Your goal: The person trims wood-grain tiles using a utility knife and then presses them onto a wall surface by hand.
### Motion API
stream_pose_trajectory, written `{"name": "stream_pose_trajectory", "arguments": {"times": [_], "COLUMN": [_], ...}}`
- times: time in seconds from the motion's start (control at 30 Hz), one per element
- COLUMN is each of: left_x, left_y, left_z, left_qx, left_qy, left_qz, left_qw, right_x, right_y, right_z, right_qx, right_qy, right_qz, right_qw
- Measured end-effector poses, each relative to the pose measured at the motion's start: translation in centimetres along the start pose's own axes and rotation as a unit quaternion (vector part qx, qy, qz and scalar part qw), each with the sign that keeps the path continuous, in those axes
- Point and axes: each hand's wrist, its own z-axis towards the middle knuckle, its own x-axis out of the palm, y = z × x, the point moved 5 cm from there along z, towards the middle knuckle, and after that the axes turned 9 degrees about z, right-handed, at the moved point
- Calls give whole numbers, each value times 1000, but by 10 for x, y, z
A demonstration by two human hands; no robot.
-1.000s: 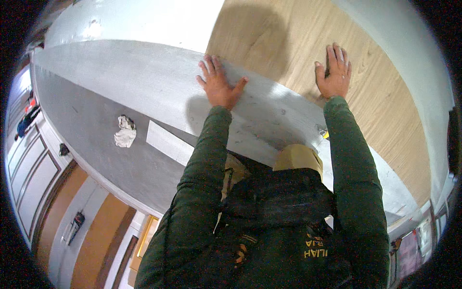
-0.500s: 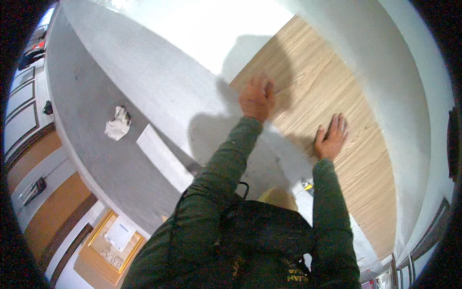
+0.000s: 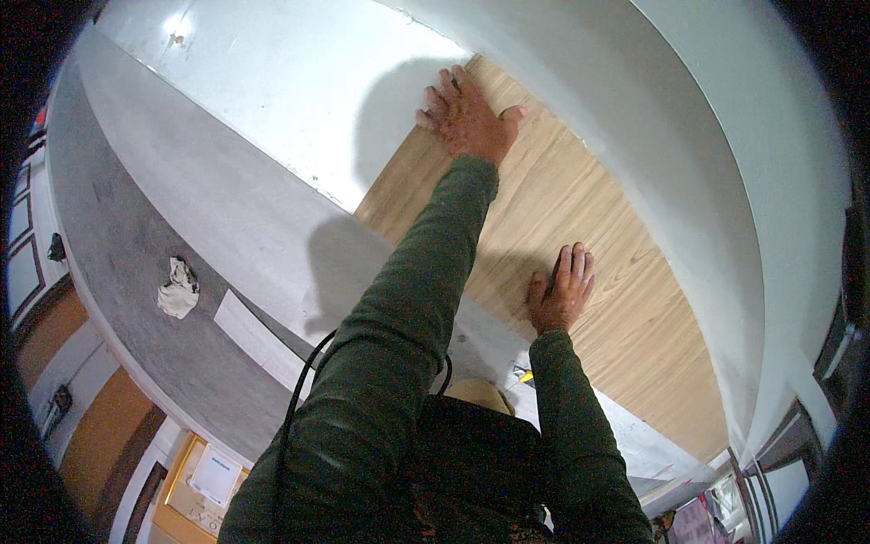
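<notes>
A long wood-grain sheet (image 3: 598, 218) lies along the foot of a pale wall, on a white surface. My left hand (image 3: 471, 118) rests palm down near its far end, fingers spread, with the fingertips reaching about the sheet's end edge. Flat on the sheet nearer to me is my right hand (image 3: 564, 290), its fingers stretched out and thumb apart. Neither hand holds anything. A small yellow and black tool (image 3: 524, 374) lies beside my right wrist, mostly hidden, so its kind is unclear.
The white wall (image 3: 689, 154) runs close along the sheet's right side. To the left, a crumpled whitish cloth (image 3: 178, 288) and a narrow white strip (image 3: 258, 334) lie on grey flooring (image 3: 136, 218). A black cable (image 3: 292, 408) hangs by my left arm. A framed paper (image 3: 215, 476) stands at lower left.
My left hand has moved forward along the sheet to its far corner, fingers spreading. My right hand remains flat on the sheet. The view has shifted.
</notes>
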Motion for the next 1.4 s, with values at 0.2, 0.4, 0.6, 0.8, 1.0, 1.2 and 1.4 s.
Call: {"name": "stream_pose_trajectory", "arguments": {"times": [0.2, 0.4, 0.6, 0.8, 1.0, 1.2, 1.4], "left_x": [7, 2, -4, -3, -4, 1, 14], "left_y": [2, 0, 0, 4, 0, 12, 13], "left_z": [6, 9, 10, 9, 10, 4, 5], "left_qx": [-32, -21, -7, 5, -2, 46, 70], "left_qy": [-3, 17, 34, 40, 66, 22, -28], "left_qz": [4, 1, -4, -12, 5, 15, 72], "left_qw": [999, 1000, 999, 999, 998, 999, 995], "right_x": [1, -3, 0, 3, 6, 2, -2], "right_y": [0, 3, 0, 0, -4, 2, 4], "right_z": [1, 2, 0, -2, -3, 0, 0], "right_qx": [-2, 2, 10, 20, 26, -6, -3], "right_qy": [17, 22, 30, 34, 38, 4, -3], "right_qz": [35, 9, 5, 16, 4, 21, 16], "right_qw": [999, 1000, 999, 999, 999, 1000, 1000]}}
